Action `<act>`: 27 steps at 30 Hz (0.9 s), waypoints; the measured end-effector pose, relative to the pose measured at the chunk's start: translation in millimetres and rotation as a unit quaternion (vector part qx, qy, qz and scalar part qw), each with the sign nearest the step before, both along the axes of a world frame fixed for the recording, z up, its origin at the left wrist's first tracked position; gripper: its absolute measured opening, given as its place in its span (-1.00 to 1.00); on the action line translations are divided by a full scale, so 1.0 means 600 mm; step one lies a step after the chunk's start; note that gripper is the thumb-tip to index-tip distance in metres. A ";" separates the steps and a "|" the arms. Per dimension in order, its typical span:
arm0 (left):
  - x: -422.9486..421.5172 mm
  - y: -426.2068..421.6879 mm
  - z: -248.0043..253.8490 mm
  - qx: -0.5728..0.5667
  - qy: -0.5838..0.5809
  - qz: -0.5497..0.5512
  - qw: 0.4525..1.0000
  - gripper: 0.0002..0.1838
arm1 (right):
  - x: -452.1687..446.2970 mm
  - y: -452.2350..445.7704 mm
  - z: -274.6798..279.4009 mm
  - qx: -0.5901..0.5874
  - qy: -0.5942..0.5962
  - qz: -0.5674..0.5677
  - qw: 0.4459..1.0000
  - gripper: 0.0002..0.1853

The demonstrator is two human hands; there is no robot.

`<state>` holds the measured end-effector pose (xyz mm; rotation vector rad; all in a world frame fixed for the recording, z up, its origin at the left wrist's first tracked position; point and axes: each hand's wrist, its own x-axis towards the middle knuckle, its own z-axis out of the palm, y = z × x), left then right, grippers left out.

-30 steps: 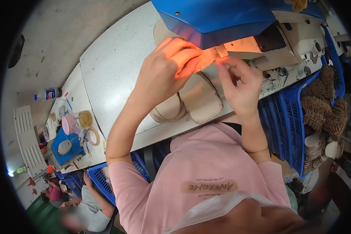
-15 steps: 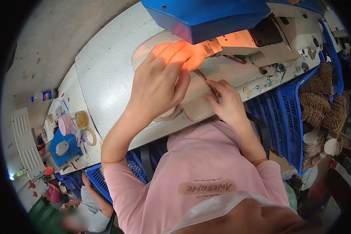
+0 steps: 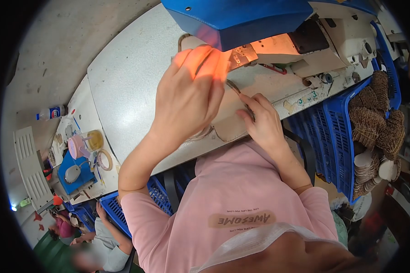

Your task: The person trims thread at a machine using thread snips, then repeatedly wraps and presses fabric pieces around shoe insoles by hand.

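My left hand [image 3: 187,93] is bent over a pale, sole-shaped piece [image 3: 191,42] on the table beside the machine's metal working parts [image 3: 242,57]. Its fingers are closed together on the piece and hide most of it; orange lamp light falls on them. The piece has a brown edge at its far end. My right hand [image 3: 264,116] pinches a thin brown strip [image 3: 233,86] between thumb and fingers, just to the right of the left hand. The strip runs up toward the metal parts. Below the hands, a loop of the same thin strip [image 3: 221,136] hangs near the table's front edge.
A blue machine head [image 3: 241,22] overhangs the white table [image 3: 123,91]. At right, blue baskets [image 3: 339,132] hold stacks of brown-edged pieces [image 3: 366,125]. At left are a pink cup [image 3: 77,146], a tape roll [image 3: 105,160] and a bottle [image 3: 50,112]. Other people sit at lower left.
The pale piece has turned and shifted under my left hand, and its brown edge now shows at the top. My left-hand fingers have drawn closer together. My right hand has barely moved.
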<state>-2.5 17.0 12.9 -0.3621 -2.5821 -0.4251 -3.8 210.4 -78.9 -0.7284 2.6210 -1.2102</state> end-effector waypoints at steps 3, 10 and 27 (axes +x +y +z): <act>0.008 0.009 0.004 0.000 -0.025 0.004 1.000 -0.71 | -0.001 -0.001 0.003 0.000 0.009 0.001 1.000 -0.61; -0.006 0.003 -0.006 0.052 -0.062 0.015 0.997 -0.63 | 0.006 -0.011 0.014 0.020 0.025 0.002 0.999 -0.56; 0.156 -0.071 -0.135 0.168 -0.219 0.104 0.956 -0.61 | -0.011 -0.022 0.018 0.007 -0.084 -0.019 0.996 -0.66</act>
